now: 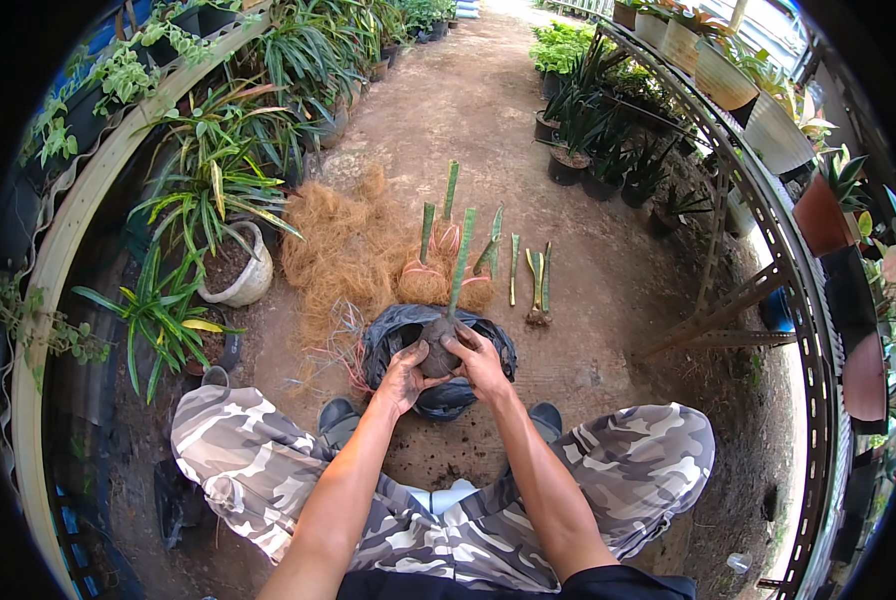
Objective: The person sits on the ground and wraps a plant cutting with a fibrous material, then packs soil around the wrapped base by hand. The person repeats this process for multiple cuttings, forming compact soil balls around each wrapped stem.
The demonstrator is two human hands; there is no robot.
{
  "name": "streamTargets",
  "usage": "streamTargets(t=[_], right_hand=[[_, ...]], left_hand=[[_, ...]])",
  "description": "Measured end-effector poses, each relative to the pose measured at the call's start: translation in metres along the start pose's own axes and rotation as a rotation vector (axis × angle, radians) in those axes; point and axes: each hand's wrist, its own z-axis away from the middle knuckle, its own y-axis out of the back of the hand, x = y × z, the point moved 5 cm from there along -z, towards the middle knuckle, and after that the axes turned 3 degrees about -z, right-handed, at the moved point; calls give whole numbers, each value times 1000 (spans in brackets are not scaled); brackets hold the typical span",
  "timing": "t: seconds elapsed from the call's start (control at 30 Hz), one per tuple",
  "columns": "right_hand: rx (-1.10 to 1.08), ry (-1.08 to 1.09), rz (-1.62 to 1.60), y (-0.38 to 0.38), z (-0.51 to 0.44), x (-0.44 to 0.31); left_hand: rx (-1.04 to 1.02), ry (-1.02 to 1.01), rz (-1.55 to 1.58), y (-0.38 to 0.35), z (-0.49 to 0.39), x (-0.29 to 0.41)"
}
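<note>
Both my hands press around a dark ball of soil with an upright green snake plant leaf standing in its top. My left hand cups its left side, and my right hand holds its right side with the thumb on the front. Beneath them is a black plastic bag, open at the top. Just beyond it stand several leaf cuttings in balls wrapped in brown fibre and tied with pink string. Loose snake plant cuttings lie to the right.
A heap of loose coconut fibre lies beyond the bag to the left, with tangled plastic string nearer me. A white pot and leafy plants line the left. A metal rack with potted plants curves along the right. My bent knees flank the bag.
</note>
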Motion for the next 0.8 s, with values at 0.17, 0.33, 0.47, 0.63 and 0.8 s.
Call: streamTargets(t=[0.17,0.33,0.47,0.63,0.8], right_hand=[[-27,29,79,-1,1,1],[86,-136,76,5,9,-6],[90,-92,87,4,9,-5],[59,-37,10,3,3,5],[-6,162,175,-8,3,-3]], left_hand=[[23,-26,-10,2,-2,0],[20,-62,-103,-1,-1,2],[45,41,98,-1,1,-1],[47,-43,-67,-1,2,4],[67,-56,-44,-1,1,1]])
